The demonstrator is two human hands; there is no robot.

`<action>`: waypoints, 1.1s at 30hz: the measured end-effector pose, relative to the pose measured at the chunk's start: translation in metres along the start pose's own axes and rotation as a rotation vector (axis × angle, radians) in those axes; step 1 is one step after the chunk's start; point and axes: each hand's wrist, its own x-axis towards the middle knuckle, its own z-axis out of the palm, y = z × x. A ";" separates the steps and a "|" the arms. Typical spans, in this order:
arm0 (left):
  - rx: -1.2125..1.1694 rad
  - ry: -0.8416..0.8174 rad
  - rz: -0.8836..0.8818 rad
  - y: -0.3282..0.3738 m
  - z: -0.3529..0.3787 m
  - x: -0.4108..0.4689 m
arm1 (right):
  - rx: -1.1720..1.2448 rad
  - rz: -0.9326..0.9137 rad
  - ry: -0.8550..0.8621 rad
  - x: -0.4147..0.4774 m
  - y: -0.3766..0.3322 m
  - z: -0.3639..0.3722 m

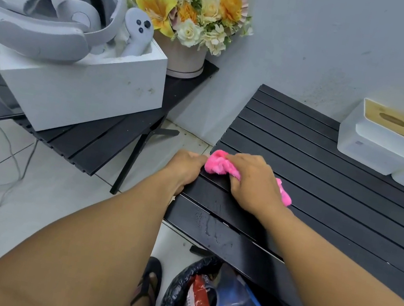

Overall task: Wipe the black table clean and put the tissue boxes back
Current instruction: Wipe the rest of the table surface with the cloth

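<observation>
Head view — right hand [252,183] clutches pink cloth [217,165] on black table [324,188], left hand [186,167] grips its edge.

The right hand [252,180] presses a bunched pink cloth [217,167] onto the near left corner of the black counter [323,190], with its fingers [237,186] curled over the cloth. The left hand [186,167] grips the counter's left edge, just beside the cloth. Water droplets [209,225] lie on the nearest slats. Two white tissue boxes [376,140] sit side by side at the far right, by the wall.
</observation>
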 end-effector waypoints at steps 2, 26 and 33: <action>-0.030 -0.037 -0.017 0.000 -0.001 -0.001 | -0.017 0.060 0.021 0.012 -0.002 0.001; -0.143 -0.281 -0.196 -0.010 -0.042 -0.039 | 0.068 -0.246 -0.040 -0.097 -0.006 -0.017; -0.134 -0.307 -0.176 -0.017 -0.041 -0.031 | -0.042 0.073 0.008 0.001 -0.011 0.001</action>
